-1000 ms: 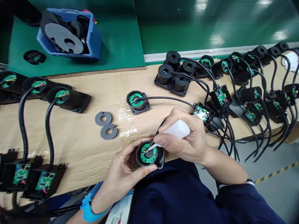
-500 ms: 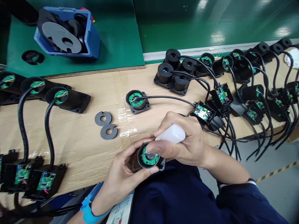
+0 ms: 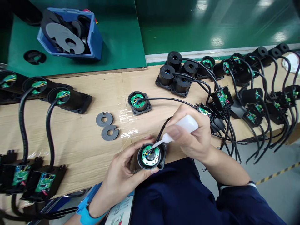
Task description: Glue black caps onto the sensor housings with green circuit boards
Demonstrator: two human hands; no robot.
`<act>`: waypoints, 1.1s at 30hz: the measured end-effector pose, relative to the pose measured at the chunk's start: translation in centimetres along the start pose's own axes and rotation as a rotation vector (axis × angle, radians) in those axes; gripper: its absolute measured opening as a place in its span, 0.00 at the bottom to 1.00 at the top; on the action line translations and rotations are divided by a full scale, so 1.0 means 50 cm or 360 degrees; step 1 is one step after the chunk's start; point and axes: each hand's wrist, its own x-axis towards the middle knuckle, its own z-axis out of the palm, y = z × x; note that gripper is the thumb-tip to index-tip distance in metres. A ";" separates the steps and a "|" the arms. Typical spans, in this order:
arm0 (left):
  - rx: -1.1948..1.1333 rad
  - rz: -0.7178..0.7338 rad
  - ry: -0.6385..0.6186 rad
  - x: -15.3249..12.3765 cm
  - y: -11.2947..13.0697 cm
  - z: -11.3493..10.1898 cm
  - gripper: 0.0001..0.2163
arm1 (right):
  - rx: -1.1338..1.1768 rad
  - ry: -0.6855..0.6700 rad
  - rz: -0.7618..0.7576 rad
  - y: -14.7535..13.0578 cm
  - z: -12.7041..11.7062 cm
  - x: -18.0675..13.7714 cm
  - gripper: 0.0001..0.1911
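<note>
My left hand (image 3: 126,170) is closed around a round black housing (image 3: 163,161), tilted so its open end faces me. Inside it a green ring-shaped circuit board (image 3: 146,160) shows, with thin coloured wires at its middle. A white squeeze bottle (image 3: 189,123) with a long thin nozzle is gripped in my right hand (image 3: 194,137). Its nozzle tip reaches over the board near the housing's upper rim; whether it touches, I cannot tell. A black cable (image 3: 161,129) runs up from the housing behind my right hand. Two grey slotted discs (image 3: 110,136) lie to the left on the table.
Another housing with a board (image 3: 140,110) stands upright beyond my hands. Capped housings (image 3: 166,79) and cabled boxes (image 3: 222,97) crowd the right side. More housings (image 3: 79,98) lie at left. A blue bin (image 3: 96,47) of black and grey parts sits on a green mat.
My right hand has moved up and right with the bottle, uncovering the nozzle and more of the board. My left hand still holds the housing in nearly the same place.
</note>
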 end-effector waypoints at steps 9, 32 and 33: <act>0.0137 0.0272 0.0215 0.064 -0.028 -0.060 0.29 | 0.0067 0.0359 0.0212 0.037 -0.030 0.029 0.22; 0.1154 0.0812 0.0426 0.134 0.037 -0.104 0.22 | -0.0435 0.0237 -0.0136 0.030 -0.010 0.086 0.22; 0.1146 0.0822 0.0432 0.129 0.037 -0.103 0.22 | -0.0443 0.0188 -0.0138 0.027 -0.008 0.085 0.21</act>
